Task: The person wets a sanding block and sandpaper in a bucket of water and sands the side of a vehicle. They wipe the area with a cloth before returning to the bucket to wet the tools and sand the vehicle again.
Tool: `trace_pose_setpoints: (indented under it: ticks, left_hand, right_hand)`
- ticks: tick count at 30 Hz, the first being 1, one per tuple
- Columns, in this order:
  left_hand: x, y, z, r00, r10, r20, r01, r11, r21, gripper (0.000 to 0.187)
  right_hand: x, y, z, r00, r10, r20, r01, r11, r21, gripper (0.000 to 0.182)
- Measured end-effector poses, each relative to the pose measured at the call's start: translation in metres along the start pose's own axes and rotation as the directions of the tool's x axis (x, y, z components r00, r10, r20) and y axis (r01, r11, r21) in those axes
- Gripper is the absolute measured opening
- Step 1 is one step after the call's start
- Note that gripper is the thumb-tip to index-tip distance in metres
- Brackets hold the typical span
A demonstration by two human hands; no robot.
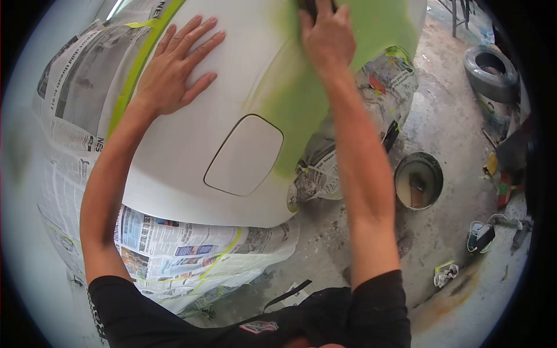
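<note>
The left hand point(177, 66) lies flat and open on the white car panel point(191, 168), just beside the green masking tape point(136, 69) and newspaper point(69, 87), holding nothing. The right hand point(328, 37) presses closed on a dark sanding block point(308, 7) over the green primer patch point(301, 98). Uneven pressure could probably cut through the primer near the fuel flap point(243, 156) below this hand, or the block could tear the paper by the bucket point(419, 181).

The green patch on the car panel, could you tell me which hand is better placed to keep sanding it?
Right, probably: the right hand already presses a dark block on the green patch, while the left hand lies flat on white panel.
</note>
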State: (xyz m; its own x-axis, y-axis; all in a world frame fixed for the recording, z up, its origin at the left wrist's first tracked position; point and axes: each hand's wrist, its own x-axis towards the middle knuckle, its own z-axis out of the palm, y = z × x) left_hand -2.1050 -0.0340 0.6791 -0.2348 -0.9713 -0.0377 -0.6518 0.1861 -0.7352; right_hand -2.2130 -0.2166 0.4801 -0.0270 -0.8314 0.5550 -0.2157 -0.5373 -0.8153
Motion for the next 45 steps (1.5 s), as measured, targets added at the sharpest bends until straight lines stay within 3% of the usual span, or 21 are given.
trace_pose_setpoints:
  ticks: [1, 3, 5, 8, 10, 12, 15, 17, 19, 23, 25, 28, 30, 32, 35, 37, 39, 40, 42, 44, 45]
  left_hand:
    - [0.000, 0.000, -0.001, 1.000, 0.002, -0.007, -0.002, 1.000, -0.008, 0.066]
    - [0.000, -0.001, 0.001, 1.000, -0.011, -0.003, 0.011, 1.000, 0.009, 0.065]
    - [0.000, 0.001, 0.001, 1.000, -0.019, -0.005, 0.019, 1.000, 0.006, 0.065]
    - [0.001, 0.000, 0.000, 1.000, -0.002, -0.005, 0.002, 1.000, 0.005, 0.067]
    - [0.002, 0.000, 0.001, 1.000, -0.001, -0.008, 0.001, 1.000, 0.020, 0.067]
    - [0.006, 0.006, -0.003, 0.999, 0.016, -0.031, -0.016, 1.000, -0.001, 0.066]
    - [0.005, 0.007, -0.006, 0.999, 0.025, -0.034, -0.025, 1.000, 0.008, 0.065]
    - [0.006, 0.006, -0.005, 0.998, 0.027, -0.049, -0.026, 1.000, 0.008, 0.066]
    - [0.005, 0.006, -0.004, 0.997, 0.030, -0.066, -0.031, 1.000, -0.004, 0.066]
    - [0.004, 0.005, -0.001, 0.998, 0.021, -0.054, -0.020, 1.000, 0.006, 0.067]
    - [0.005, 0.004, 0.000, 0.999, 0.013, -0.048, -0.012, 1.000, 0.019, 0.067]
    - [0.005, 0.006, -0.003, 0.998, 0.038, -0.058, -0.037, 0.999, 0.013, 0.067]
    - [0.003, 0.005, 0.000, 0.999, 0.027, -0.047, -0.026, 0.999, 0.022, 0.066]
    - [0.004, 0.005, -0.001, 0.998, 0.021, -0.053, -0.020, 1.000, 0.022, 0.066]
    - [0.005, 0.006, -0.002, 0.997, 0.026, -0.070, -0.025, 1.000, 0.015, 0.065]
    - [0.005, 0.006, 0.001, 0.998, 0.021, -0.066, -0.020, 1.000, 0.021, 0.065]
    - [0.006, 0.007, 0.002, 0.996, 0.044, -0.074, -0.043, 0.999, 0.011, 0.065]
    - [0.006, 0.006, 0.001, 0.995, 0.053, -0.079, -0.052, 0.999, 0.012, 0.066]
    - [0.005, 0.007, -0.002, 0.997, -0.027, 0.071, 0.023, 0.998, 0.064, 0.072]
    - [0.006, 0.006, -0.008, 0.988, -0.075, 0.139, 0.062, 0.993, 0.098, 0.076]
    - [0.006, 0.006, -0.008, 0.987, -0.079, 0.142, 0.066, 0.993, 0.098, 0.075]
  right_hand:
    - [-0.015, -0.009, -0.006, 0.998, 0.050, 0.034, -0.050, 0.999, 0.000, 0.065]
    - [-0.103, -0.011, -0.004, 0.982, -0.138, -0.130, 0.139, 0.990, -0.004, 0.071]
    - [-0.188, 0.008, -0.007, 0.976, -0.185, -0.115, 0.201, 0.969, 0.144, 0.073]
    - [-0.162, 0.028, -0.009, 0.968, -0.235, -0.091, 0.246, 0.961, 0.128, 0.070]
    - [-0.086, 0.044, -0.004, 0.992, -0.113, -0.047, 0.118, 0.986, 0.117, 0.064]
    - [-0.015, 0.050, -0.008, 0.986, 0.164, 0.040, -0.165, 0.986, 0.008, 0.064]
    - [-0.039, 0.036, -0.015, 0.990, 0.136, 0.034, -0.137, 0.990, 0.032, 0.069]
    - [-0.131, 0.031, 0.001, 0.977, -0.097, -0.188, 0.116, 0.989, 0.092, 0.072]
    - [-0.231, 0.020, 0.001, 0.997, -0.044, -0.061, 0.053, 0.987, 0.155, 0.069]
    - [-0.160, 0.029, -0.009, 0.992, -0.092, -0.085, 0.106, 0.979, 0.176, 0.068]
    - [-0.086, 0.035, -0.010, 0.995, 0.091, 0.049, -0.097, 0.983, 0.154, 0.076]
    - [-0.063, 0.028, -0.006, 0.992, 0.105, -0.071, -0.102, 0.994, 0.045, 0.068]
    - [-0.137, 0.013, -0.008, 0.994, -0.043, -0.101, 0.050, 0.996, 0.068, 0.070]
    - [-0.219, 0.005, -0.007, 0.994, -0.061, -0.089, 0.076, 0.982, 0.173, 0.070]
    - [-0.214, 0.018, -0.011, 0.992, -0.121, -0.022, 0.123, 0.972, 0.198, 0.073]
    - [-0.141, 0.032, -0.011, 0.995, -0.092, -0.045, 0.099, 0.974, 0.204, 0.071]
    - [-0.077, 0.039, -0.009, 0.989, 0.143, 0.032, -0.147, 0.976, 0.158, 0.069]
    - [-0.082, 0.040, -0.006, 0.992, 0.128, -0.005, -0.126, 0.980, 0.156, 0.070]
    - [-0.098, 0.033, -0.007, 0.993, 0.090, -0.072, -0.078, 0.985, 0.153, 0.073]
    - [-0.189, 0.021, -0.005, 0.992, -0.054, -0.114, 0.072, 0.985, 0.159, 0.068]
    - [-0.252, 0.009, -0.009, 0.998, 0.051, 0.025, -0.055, 0.983, 0.175, 0.067]
